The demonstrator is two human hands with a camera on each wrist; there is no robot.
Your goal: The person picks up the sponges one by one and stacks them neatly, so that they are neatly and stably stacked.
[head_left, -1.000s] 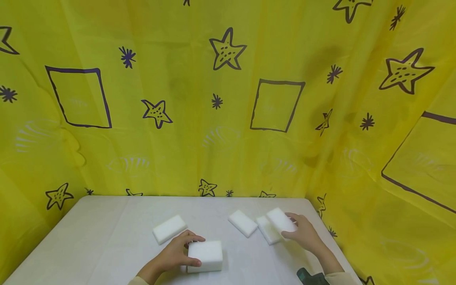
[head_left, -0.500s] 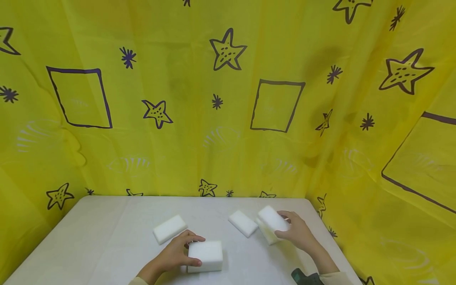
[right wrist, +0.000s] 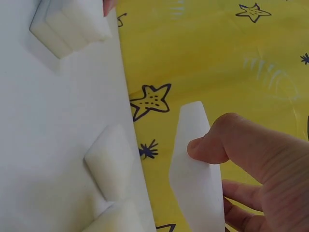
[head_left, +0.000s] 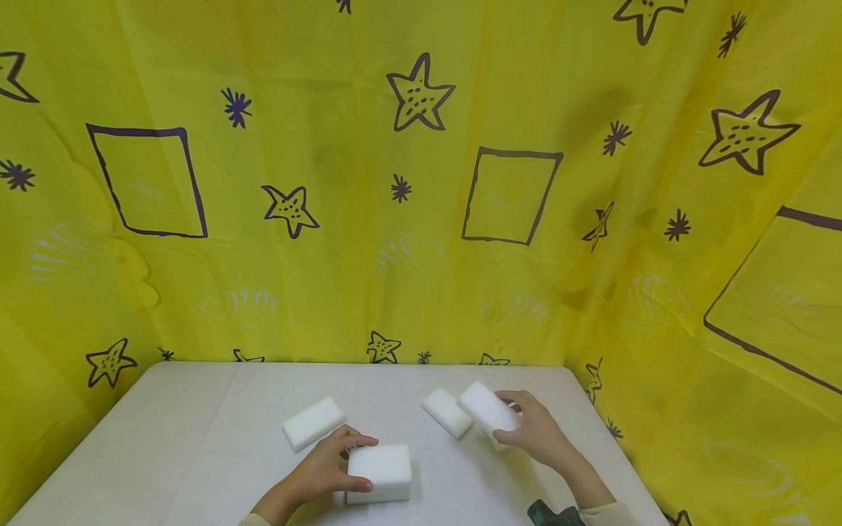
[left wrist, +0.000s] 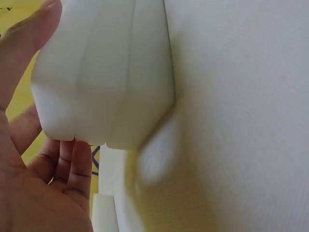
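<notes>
The left hand (head_left: 322,467) grips a stack of three white sponges (head_left: 378,473) from its left side, the thumb on the near part and the fingers toward the far part. The stack stands on the near middle of the white bench (head_left: 210,453), its three layers lying flat on one another and plain to see in the left wrist view.

The right hand (head_left: 536,431) pinches a single sponge (head_left: 488,408) by its right end and holds it raised off the bench, tilted in the right wrist view. Below it lies a lower sponge (head_left: 502,443), mostly hidden in the head view, with only its near corner showing. Just left of these, a flat sponge (head_left: 446,413) lies slantwise on the bench. Another, the left sponge (head_left: 313,424), lies just beyond the left hand. A yellow curtain (head_left: 342,153) with dark stars hangs behind the far edge.
</notes>
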